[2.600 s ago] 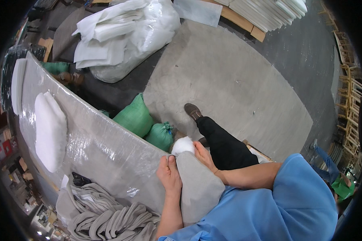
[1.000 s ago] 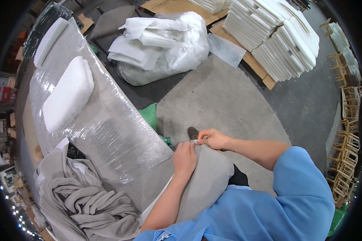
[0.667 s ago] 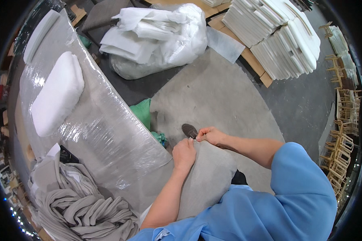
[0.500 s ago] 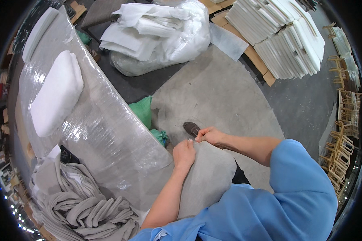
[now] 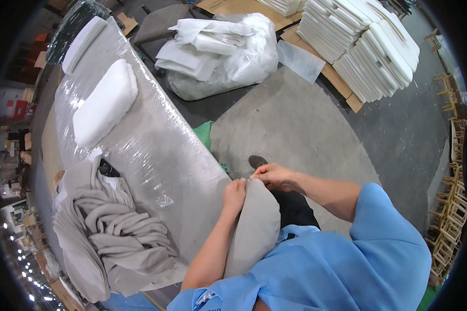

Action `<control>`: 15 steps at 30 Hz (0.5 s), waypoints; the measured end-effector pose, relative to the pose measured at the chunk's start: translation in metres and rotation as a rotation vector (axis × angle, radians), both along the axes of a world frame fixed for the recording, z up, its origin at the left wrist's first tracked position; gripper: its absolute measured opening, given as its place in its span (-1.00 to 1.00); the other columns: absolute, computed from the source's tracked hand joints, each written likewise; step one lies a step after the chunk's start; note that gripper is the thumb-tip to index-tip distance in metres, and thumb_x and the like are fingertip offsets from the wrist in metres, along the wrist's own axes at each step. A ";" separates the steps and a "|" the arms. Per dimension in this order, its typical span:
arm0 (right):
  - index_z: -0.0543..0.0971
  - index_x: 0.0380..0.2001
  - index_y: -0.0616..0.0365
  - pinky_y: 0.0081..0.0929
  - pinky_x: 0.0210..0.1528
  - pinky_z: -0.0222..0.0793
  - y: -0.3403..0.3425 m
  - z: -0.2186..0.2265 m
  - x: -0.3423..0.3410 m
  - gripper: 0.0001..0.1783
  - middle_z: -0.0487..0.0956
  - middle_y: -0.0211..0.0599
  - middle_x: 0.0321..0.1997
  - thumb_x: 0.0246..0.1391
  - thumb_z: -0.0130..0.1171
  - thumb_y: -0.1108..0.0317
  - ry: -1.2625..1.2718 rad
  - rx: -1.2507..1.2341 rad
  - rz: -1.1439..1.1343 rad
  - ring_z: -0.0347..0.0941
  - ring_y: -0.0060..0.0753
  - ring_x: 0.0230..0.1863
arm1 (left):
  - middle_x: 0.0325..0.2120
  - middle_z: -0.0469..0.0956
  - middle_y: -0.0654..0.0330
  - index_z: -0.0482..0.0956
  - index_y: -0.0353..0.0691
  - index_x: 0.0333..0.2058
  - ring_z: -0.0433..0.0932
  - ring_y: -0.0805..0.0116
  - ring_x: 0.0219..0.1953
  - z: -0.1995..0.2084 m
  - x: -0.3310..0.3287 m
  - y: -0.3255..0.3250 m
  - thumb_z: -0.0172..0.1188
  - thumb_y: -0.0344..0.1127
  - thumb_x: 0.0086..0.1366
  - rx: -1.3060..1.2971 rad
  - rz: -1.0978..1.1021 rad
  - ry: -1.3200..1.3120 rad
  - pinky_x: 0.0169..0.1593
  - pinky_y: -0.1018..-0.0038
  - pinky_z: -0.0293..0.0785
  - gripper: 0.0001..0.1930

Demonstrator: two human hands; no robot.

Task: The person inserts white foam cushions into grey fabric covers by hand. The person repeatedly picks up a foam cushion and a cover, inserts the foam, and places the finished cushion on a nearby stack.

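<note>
A grey fabric cushion cover (image 5: 254,223), filled out and rounded, stands against my body beside the table corner. My left hand (image 5: 234,196) is closed on its upper edge, fingers pinching the cloth. Right beside it, my right hand (image 5: 274,177) grips the same edge with thumb and fingertips. The two hands almost meet. Whether something small sits between the fingertips is too fine to make out. On the plastic-wrapped table (image 5: 155,150) to my left lies a white padded cushion insert (image 5: 106,103). Nearer me is a heap of grey fabric covers (image 5: 122,228).
Another white insert (image 5: 84,44) lies at the table's far end. Beyond the table sits a plastic bag of white padding (image 5: 233,57). Stacked white foam pads (image 5: 368,52) rest on cardboard at the far right. Wooden chair frames (image 5: 449,217) line the right side. A green sack (image 5: 204,135) lies by the table edge.
The cushion cover has turned and now shows narrower, more on edge. Both hands keep hold of its edge. My view has shifted, so the table and heap appear further right.
</note>
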State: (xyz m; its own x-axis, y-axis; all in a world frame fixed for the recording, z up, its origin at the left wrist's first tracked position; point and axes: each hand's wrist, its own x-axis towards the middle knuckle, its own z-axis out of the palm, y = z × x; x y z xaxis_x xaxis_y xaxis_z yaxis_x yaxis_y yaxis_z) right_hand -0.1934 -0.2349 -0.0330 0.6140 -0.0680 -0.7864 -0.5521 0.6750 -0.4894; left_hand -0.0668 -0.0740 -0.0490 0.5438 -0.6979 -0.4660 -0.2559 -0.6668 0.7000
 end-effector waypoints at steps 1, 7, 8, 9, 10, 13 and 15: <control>0.68 -0.35 0.12 -0.47 -0.27 0.53 0.007 0.004 0.000 -0.81 0.62 -0.44 -0.40 0.25 0.39 0.25 -0.017 0.007 0.024 0.53 -0.55 -0.35 | -0.50 0.55 -0.20 0.54 -0.37 -0.42 0.51 -0.10 -0.44 0.001 -0.003 0.009 0.04 -0.02 0.51 -0.013 -0.003 0.009 -0.26 0.08 0.41 -0.52; 0.65 -0.40 0.12 -0.48 -0.43 0.36 0.021 -0.001 0.003 -0.80 0.56 -0.52 -0.49 0.30 0.33 0.28 -0.089 -0.291 0.087 0.41 -0.62 -0.46 | -0.20 0.63 -0.14 0.64 -0.32 -0.40 0.59 -0.18 -0.13 0.029 -0.015 0.016 0.10 -0.06 0.48 0.059 -0.007 -0.254 -0.11 -0.03 0.44 -0.57; 0.64 -0.42 0.11 -0.47 -0.44 0.34 0.022 -0.006 -0.001 -0.79 0.55 -0.52 -0.50 0.30 0.32 0.30 -0.070 -0.337 0.109 0.39 -0.63 -0.47 | -0.14 0.63 -0.09 0.66 -0.30 -0.40 0.58 -0.15 -0.06 0.033 -0.020 0.015 0.12 -0.06 0.47 0.081 -0.028 -0.307 -0.08 -0.03 0.44 -0.59; 0.62 -0.44 0.11 -0.47 -0.45 0.33 0.022 -0.010 -0.002 -0.79 0.55 -0.52 -0.51 0.30 0.31 0.31 -0.050 -0.383 0.131 0.37 -0.64 -0.48 | -0.06 0.60 -0.06 0.69 -0.29 -0.39 0.52 -0.15 0.04 0.036 -0.022 0.012 0.14 -0.07 0.45 0.097 -0.061 -0.347 0.02 -0.04 0.41 -0.61; 0.61 -0.47 0.09 -0.45 -0.46 0.30 0.022 -0.015 -0.003 -0.77 0.54 -0.51 -0.52 0.29 0.32 0.30 -0.040 -0.395 0.116 0.36 -0.63 -0.49 | 0.01 0.57 -0.03 0.71 -0.27 -0.37 0.45 -0.15 0.15 0.039 -0.023 0.007 0.17 -0.09 0.44 0.112 -0.094 -0.387 0.11 -0.05 0.37 -0.64; 0.57 -0.52 0.06 -0.40 -0.49 0.25 0.022 -0.024 0.000 -0.73 0.52 -0.50 -0.54 0.26 0.35 0.28 0.005 -0.398 0.124 0.34 -0.59 -0.51 | 0.19 0.45 0.01 0.75 -0.25 -0.35 0.21 -0.18 0.38 0.030 -0.026 0.008 0.23 -0.13 0.40 0.044 -0.119 -0.592 0.37 -0.14 0.13 -0.69; 0.57 -0.51 0.07 -0.39 -0.48 0.26 0.022 -0.022 0.005 -0.73 0.51 -0.50 -0.53 0.26 0.34 0.28 0.061 -0.363 0.170 0.34 -0.58 -0.51 | 0.29 0.37 0.00 0.77 -0.25 -0.34 0.07 -0.23 0.47 0.022 -0.024 0.010 0.25 -0.15 0.38 0.011 -0.130 -0.640 0.47 -0.20 -0.05 -0.71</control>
State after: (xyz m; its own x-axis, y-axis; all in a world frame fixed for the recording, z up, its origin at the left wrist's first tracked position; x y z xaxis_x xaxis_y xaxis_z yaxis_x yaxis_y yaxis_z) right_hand -0.1887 -0.2128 -0.0555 0.5935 -0.2494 -0.7652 -0.6760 0.3614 -0.6421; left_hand -0.0911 -0.0639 -0.0274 0.6277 -0.7737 -0.0854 -0.6989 -0.6085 0.3757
